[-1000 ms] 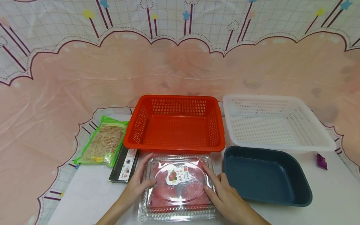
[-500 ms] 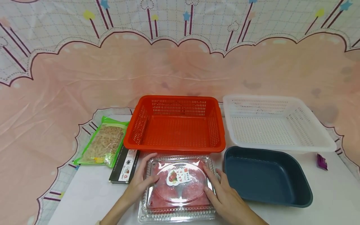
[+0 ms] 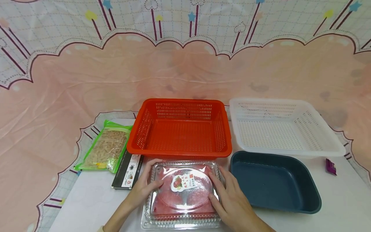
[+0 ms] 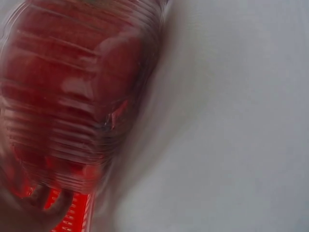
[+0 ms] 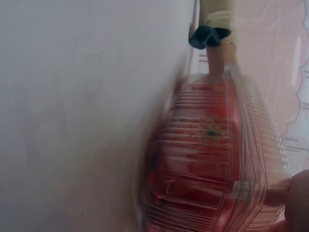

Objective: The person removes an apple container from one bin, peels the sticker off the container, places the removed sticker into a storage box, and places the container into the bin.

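1. A clear plastic box [image 3: 182, 193] with red contents lies on the white table [image 3: 342, 199], just in front of the red basket [image 3: 179, 129]; its near edge is cut off by the frame.
2. The left hand [image 3: 143, 188] grasps the box's left side, thumb on the lid; its other fingers are hidden.
3. The right hand [image 3: 232, 199] holds the right side, fingers laid along the lid edge.
4. Both wrist views are blurred, showing only the ribbed box wall [image 4: 72, 101] [image 5: 212, 164].
5. A dark packet [image 3: 127, 170] is partly hidden under the green bag [image 3: 105, 149].
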Available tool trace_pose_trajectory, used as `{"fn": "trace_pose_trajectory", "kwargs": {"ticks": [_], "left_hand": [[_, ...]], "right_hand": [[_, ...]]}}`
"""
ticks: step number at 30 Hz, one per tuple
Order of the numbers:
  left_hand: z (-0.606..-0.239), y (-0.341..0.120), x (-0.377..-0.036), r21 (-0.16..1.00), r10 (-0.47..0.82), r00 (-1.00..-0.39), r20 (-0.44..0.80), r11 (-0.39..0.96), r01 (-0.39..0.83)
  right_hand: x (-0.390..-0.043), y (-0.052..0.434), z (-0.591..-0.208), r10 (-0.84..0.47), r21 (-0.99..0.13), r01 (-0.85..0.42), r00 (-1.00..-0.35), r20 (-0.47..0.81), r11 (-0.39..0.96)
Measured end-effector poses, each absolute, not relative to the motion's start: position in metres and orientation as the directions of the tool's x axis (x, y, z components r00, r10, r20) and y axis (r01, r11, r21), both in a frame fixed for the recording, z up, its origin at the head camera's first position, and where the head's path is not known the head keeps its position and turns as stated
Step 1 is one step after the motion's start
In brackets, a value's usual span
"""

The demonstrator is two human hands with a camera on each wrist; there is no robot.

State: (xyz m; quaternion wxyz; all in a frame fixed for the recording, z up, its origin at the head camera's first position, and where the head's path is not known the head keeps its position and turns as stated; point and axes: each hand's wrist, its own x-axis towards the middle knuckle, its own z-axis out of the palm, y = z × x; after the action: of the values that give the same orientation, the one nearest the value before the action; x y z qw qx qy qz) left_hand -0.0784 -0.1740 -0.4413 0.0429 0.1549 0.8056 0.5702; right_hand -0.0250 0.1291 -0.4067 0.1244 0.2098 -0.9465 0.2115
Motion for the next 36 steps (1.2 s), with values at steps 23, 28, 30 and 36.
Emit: {"fn": "trace_pose_trajectory", "kwargs": {"ticks": [23, 28, 30, 36], "left_hand": [[-0.442, -0.177, -0.081, 0.91, 0.322, -0.937, 0.135, 0.333, 0.246], [-0.443, -0.176, -0.081, 0.91, 0.317, -0.939, 0.132, 0.338, 0.242], [-0.443, -0.176, -0.08, 0.911, 0.315, -0.94, 0.129, 0.336, 0.238], [-0.442, -0.176, -0.081, 0.916, 0.316, -0.941, 0.12, 0.331, 0.228]], "right_hand": [[-0.045, 0.112, -0.397, -0.309, -0.401, -0.472, -0.86, 0.407, 0.785], [-0.047, 0.11, -0.397, -0.328, -0.441, -0.484, -0.863, 0.385, 0.756], [-0.048, 0.109, -0.396, -0.342, -0.455, -0.495, -0.86, 0.379, 0.74], [-0.052, 0.104, -0.391, -0.38, -0.556, -0.476, -0.879, 0.287, 0.681]]}}
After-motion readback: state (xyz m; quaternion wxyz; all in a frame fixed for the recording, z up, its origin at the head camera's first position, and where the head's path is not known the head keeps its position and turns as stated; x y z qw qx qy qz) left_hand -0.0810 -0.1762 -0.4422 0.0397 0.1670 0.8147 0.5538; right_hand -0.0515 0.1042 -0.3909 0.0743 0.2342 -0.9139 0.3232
